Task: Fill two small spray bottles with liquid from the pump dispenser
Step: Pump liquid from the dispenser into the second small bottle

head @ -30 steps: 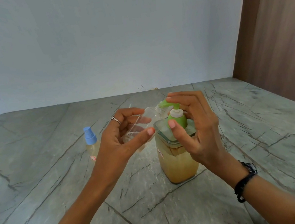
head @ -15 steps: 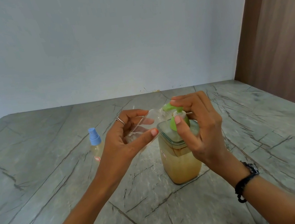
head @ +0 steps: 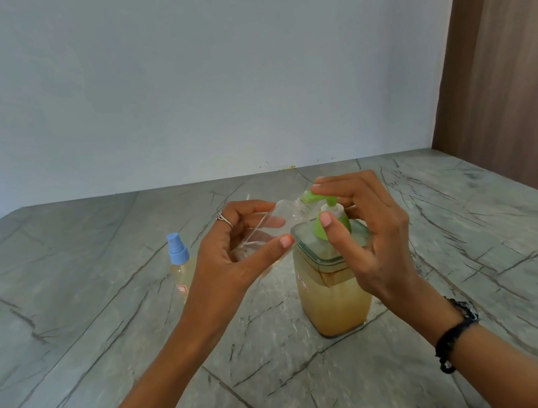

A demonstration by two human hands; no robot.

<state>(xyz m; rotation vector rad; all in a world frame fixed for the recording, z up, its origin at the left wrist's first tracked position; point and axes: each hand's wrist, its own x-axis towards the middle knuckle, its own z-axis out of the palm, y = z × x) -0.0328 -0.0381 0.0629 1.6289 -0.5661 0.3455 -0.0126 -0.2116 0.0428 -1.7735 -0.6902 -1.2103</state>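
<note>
We see the left hand holding a small clear plastic spray bottle tilted, its open mouth at the green pump spout of the square amber-filled dispenser. The right hand curls around the pump head. A blue-capped spray bottle stands left on the grey marble counter.

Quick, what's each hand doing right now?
Left hand: holds the clear spray bottle.
Right hand: fingers lie on the green pump head, thumb on its collar.
</note>
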